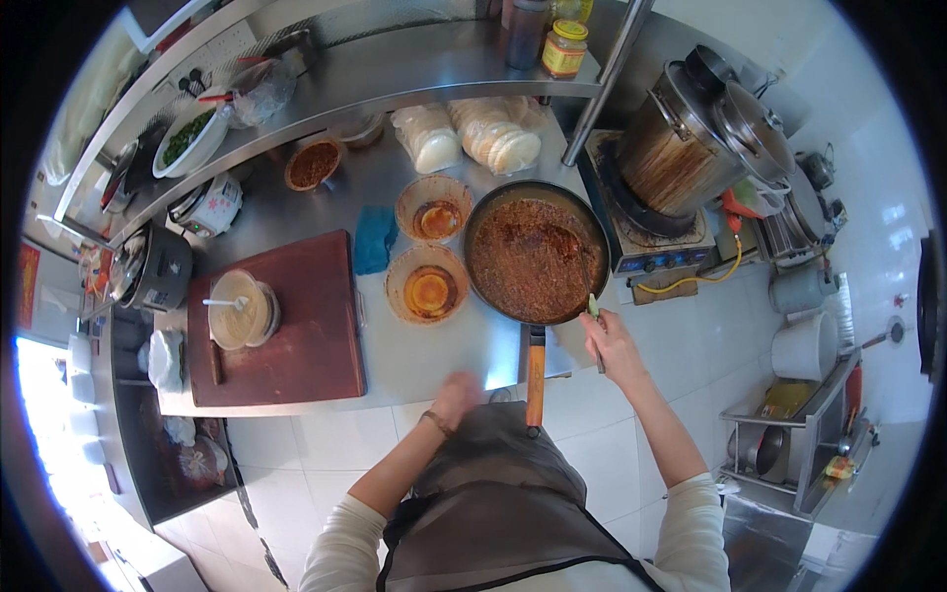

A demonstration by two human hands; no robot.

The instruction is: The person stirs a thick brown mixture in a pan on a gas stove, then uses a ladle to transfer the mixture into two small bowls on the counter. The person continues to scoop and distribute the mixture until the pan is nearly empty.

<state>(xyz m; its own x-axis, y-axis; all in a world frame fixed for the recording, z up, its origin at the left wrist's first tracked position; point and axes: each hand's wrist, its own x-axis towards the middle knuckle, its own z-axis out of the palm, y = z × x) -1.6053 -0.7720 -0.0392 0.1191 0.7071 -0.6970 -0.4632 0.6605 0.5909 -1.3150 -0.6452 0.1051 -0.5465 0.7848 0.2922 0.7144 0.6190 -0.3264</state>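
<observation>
My right hand (615, 346) grips the handle of a long-handled metal utensil (586, 274), its far end sunk in dark red-brown minced sauce (525, 255). The sauce fills a black frying pan (607, 255), whose wooden handle (535, 377) points toward me over the counter edge. My left hand (456, 397) is motion-blurred near that edge, left of the pan handle and apart from it. No object shows in it, and its fingers cannot be made out. Left of the pan are two plastic bowls (407, 214) (396, 292) stained with reddish oil.
A dark red cutting board (311, 325) carries a tub (233, 337) with a white spoon. Behind stand bagged round flatbreads (503, 140) and a bowl of red paste (313, 165). A metal shelf (414, 66) overhangs the back. On the right, a large stockpot (666, 163) sits on a burner (658, 244).
</observation>
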